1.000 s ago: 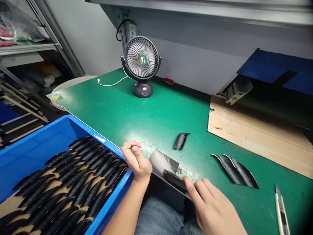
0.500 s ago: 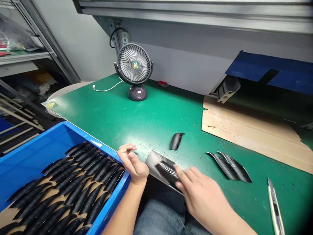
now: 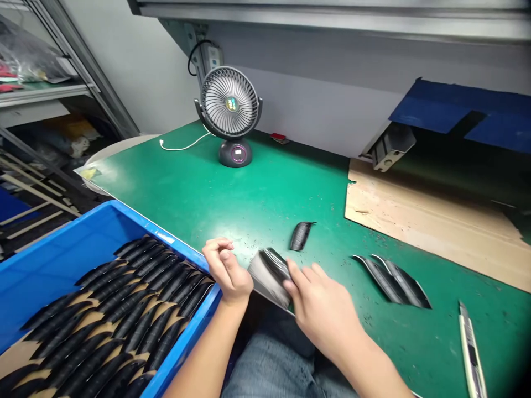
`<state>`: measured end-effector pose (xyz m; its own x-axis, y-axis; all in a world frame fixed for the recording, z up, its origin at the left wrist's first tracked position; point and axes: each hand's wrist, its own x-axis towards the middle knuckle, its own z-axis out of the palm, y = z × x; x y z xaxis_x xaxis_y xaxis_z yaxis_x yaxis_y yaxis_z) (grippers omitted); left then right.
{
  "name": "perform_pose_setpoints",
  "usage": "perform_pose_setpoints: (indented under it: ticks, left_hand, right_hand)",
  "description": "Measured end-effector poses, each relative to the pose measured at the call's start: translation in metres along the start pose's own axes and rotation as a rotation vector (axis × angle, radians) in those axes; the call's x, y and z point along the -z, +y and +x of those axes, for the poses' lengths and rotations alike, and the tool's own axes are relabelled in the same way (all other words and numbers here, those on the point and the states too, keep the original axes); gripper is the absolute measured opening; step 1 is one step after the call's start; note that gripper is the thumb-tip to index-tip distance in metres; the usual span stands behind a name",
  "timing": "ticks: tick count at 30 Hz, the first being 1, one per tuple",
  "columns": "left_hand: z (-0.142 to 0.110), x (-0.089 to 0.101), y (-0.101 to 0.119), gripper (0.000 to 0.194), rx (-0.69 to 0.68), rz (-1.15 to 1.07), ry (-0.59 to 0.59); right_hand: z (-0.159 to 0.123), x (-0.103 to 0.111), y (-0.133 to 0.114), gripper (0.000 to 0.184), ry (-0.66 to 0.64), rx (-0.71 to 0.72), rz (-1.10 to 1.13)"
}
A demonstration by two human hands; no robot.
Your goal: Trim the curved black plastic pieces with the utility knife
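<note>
Crate [image 3: 50, 260] of ribbed parts [image 3: 124, 309] off tabletop [image 3: 207, 193] left edge; fan [image 3: 230, 113] at rear; knife [image 3: 470, 345] near right front corner.

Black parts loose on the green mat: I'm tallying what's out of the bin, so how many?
4: one ribbed piece mid-mat, two long curved strips to its right, one under the right hand. More may be hidden.

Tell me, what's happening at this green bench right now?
A person sits at a green table. The right hand presses a dark ribbed curved piece onto a grey sheet at the table's near edge. The left hand is loosely curled beside the sheet, next to a blue bin full of similar black pieces. One more piece and a pair lie on the table, with a utility knife at the right.
</note>
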<state>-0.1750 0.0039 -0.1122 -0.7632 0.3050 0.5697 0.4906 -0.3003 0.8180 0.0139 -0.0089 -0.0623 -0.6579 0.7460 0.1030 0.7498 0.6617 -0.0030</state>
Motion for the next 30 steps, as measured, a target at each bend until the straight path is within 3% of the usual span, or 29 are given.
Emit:
perform_pose_setpoints:
  ticks: [3, 8, 11, 14, 19, 25, 30]
  left_hand:
    - [0.000, 0.001, 0.000, 0.026, -0.003, -0.004, -0.018]
    - [0.000, 0.001, 0.000, 0.023, -0.010, 0.002, -0.035]
    - [0.000, 0.001, 0.000, 0.023, -0.008, -0.007, -0.039]
    - [0.000, 0.001, 0.000, 0.023, -0.006, -0.026, -0.031]
    - [0.001, 0.000, 0.000, 0.023, -0.031, -0.070, -0.034]
    - [0.002, 0.000, 0.000, 0.023, -0.046, -0.063, -0.066]
    - [0.001, 0.000, 0.003, 0.023, -0.028, -0.027, -0.090]
  right_hand:
    - [-0.002, -0.001, -0.003, 0.036, 0.082, 0.008, -0.022]
    - [0.001, 0.001, -0.017, 0.035, 0.040, -0.038, -0.040]
    - [-0.006, 0.004, -0.028, 0.043, 0.137, 0.003, -0.134]
    - [-0.010, 0.004, -0.043, 0.050, 0.149, -0.022, -0.156]
    - [-0.014, -0.003, -0.053, 0.048, 0.271, -0.042, -0.200]
    - [-0.007, -0.006, -0.033, 0.036, 0.037, -0.165, 0.084]
    - [-0.008, -0.003, -0.028, 0.038, -0.014, -0.218, 0.111]
